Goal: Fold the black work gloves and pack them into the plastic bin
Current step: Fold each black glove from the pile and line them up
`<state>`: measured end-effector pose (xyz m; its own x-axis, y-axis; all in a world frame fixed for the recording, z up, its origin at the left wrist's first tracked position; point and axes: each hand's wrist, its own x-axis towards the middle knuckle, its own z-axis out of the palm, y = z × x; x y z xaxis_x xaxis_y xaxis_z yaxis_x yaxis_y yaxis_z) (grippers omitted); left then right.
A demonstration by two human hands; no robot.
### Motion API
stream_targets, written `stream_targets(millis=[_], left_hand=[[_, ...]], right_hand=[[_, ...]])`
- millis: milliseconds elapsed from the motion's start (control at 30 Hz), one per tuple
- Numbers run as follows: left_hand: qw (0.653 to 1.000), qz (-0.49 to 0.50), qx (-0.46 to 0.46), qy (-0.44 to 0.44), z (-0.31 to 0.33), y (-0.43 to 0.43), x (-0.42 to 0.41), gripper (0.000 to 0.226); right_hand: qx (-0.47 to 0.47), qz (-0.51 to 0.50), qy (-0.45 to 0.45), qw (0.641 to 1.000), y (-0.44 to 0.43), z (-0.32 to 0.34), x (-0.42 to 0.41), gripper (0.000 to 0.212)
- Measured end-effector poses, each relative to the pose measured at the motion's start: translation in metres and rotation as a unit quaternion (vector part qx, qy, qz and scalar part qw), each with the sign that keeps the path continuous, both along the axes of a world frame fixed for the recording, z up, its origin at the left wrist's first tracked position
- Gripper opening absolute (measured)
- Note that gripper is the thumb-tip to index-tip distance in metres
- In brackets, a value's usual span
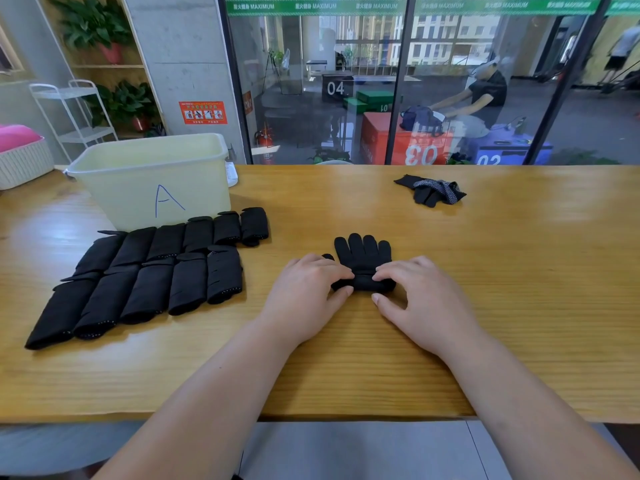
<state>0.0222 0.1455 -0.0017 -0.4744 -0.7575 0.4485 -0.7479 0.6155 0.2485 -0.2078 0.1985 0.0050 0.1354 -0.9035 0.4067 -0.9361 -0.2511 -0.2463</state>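
Note:
A black work glove (pixel 363 252) lies on the wooden table (pixel 485 271), fingers pointing away from me, its cuff end rolled up toward the fingers. My left hand (pixel 304 292) and my right hand (pixel 419 296) both pinch that roll from either side. Several folded black gloves (pixel 152 271) lie in two rows to the left. Behind them stands the pale plastic bin (pixel 152 171) marked "A"; no gloves show inside it. Loose unfolded gloves (pixel 431 190) lie at the far right of the table.
A white woven basket (pixel 24 161) with a pink cushion sits at the table's far left. A glass wall runs behind the table's far edge. The near table edge crosses just under my forearms.

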Motion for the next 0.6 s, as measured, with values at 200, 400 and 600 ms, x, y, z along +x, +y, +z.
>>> stream_targets(millis=[200,400,600], left_hand=[[0.99,0.019,0.078,0.119,0.005,0.006,0.004,0.023],[0.972,0.017,0.159,0.174,0.012,0.009,0.006,0.03],[0.975,0.026,0.147,0.163,0.01,0.006,0.003,0.023]], right_hand=[[0.051,-0.004,-0.117,0.992,-0.001,0.001,-0.002,0.027],[0.067,-0.003,-0.261,0.963,-0.005,-0.002,-0.008,0.022],[0.052,-0.041,-0.261,0.963,-0.014,-0.002,-0.005,0.02]])
